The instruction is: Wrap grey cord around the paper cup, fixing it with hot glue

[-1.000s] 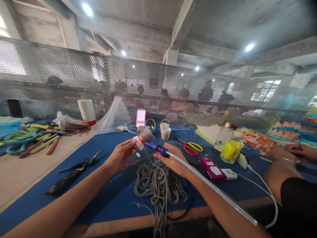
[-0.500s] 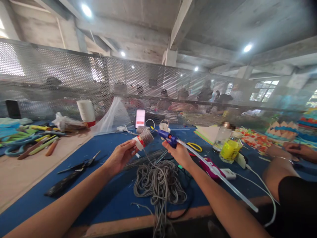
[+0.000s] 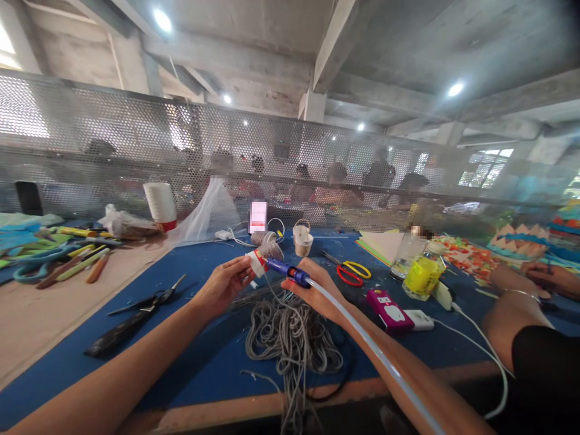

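My left hand (image 3: 223, 285) grips a white-and-red paper cup (image 3: 257, 263) by one end, holding it tilted above the table. Grey cord (image 3: 272, 246) is wound round the cup's far part, and a strand runs from it down to a loose heap of cord (image 3: 292, 335). In my right hand (image 3: 317, 289) is a blue hot glue gun (image 3: 290, 272), its nozzle end close against the cup beside the wound cord. Whether the nozzle touches is too small to tell. A long clear glue stick (image 3: 369, 338) trails out of its back over my forearm.
Black-handled snips (image 3: 145, 311) lie left; red-and-yellow scissors (image 3: 353, 272) lie right. Behind stand a small basket (image 3: 302, 238), a phone (image 3: 258, 216) and stacked paper cups (image 3: 159, 204). A yellow bottle (image 3: 423, 272) and purple device (image 3: 389, 311) sit right, near a co-worker's arm (image 3: 521, 305).
My right hand has brought the glue gun left and down, from beside the cup to right at it. The scissors and basket show more fully now. My left hand keeps its hold.
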